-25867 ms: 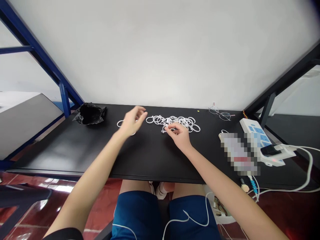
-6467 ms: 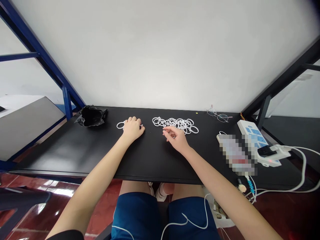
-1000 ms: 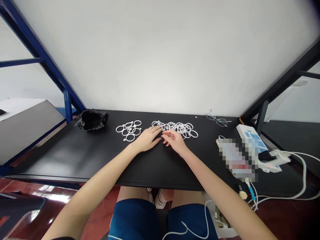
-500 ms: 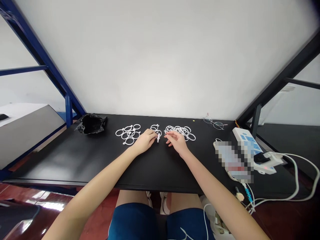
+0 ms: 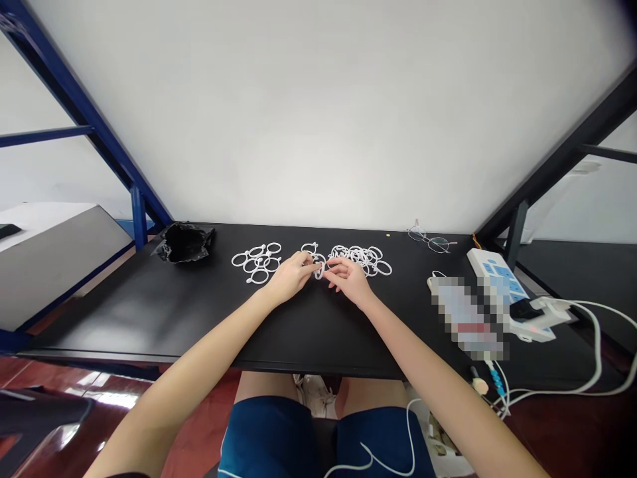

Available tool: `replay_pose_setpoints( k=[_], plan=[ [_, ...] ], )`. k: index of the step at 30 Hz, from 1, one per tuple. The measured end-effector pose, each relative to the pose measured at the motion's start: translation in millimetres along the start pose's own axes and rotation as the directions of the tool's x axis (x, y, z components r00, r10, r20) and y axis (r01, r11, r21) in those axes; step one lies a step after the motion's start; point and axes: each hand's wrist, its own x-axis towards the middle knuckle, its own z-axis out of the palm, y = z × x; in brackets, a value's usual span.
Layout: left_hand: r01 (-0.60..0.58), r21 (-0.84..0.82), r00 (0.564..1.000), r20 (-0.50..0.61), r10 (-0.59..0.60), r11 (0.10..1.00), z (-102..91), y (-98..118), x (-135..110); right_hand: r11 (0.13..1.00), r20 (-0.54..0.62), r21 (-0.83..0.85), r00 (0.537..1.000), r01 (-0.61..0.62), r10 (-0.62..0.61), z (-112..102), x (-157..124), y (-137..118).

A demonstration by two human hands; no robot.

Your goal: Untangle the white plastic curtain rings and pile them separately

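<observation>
On the black table [image 5: 149, 312] my left hand [image 5: 291, 275] and my right hand [image 5: 351, 279] meet over one white plastic ring [image 5: 319, 269]. Both pinch it between their fingertips, a little above the tabletop. Right behind my right hand lies a heap of several white rings [image 5: 362, 257]. A smaller group of white rings [image 5: 256, 260] lies spread flat to the left of my left hand. A couple of loose rings [image 5: 310, 249] sit between the two groups.
A crumpled black bag [image 5: 184, 240] lies at the back left. Eyeglasses [image 5: 428, 239] rest at the back right. A white power strip [image 5: 502, 285] with plugs and white cables [image 5: 592, 332] takes up the right side, beside a blurred flat object [image 5: 465, 315].
Half a second ago my left hand held a ring alone, with the right hand a little apart. Now the right hand has closed in and both pinch the ring together.
</observation>
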Motion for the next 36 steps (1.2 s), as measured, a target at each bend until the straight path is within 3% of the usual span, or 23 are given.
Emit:
replay_pose_setpoints(
  k=[5,11,18,26,36],
  plan=[
    [-0.002,0.021,1.000,-0.003,0.003,1.000,-0.7,0.6,-0.5,1.000,-0.001,0.001,1.000,0.003,-0.003,2.2,-2.1,-0.5],
    [-0.003,0.055,0.997,0.075,-0.001,0.998,-1.6,5.4,-0.1,1.000,-0.007,0.026,1.000,0.002,-0.002,3.6,-2.0,-1.5],
    [0.047,0.009,0.999,0.025,-0.047,0.999,3.1,-2.3,-1.7,0.998,-0.039,0.057,0.999,0.008,-0.006,4.2,-2.4,-3.6],
    [0.059,0.062,0.997,0.050,-0.063,0.996,4.2,-3.1,0.2,1.000,-0.078,0.022,0.997,0.019,-0.017,5.5,-3.7,-7.4],
    [0.115,0.207,0.990,0.053,-0.128,0.972,-10.1,-12.2,-0.6,0.999,-0.136,0.040,0.991,0.016,-0.011,1.8,-1.0,-7.0]
  ],
)
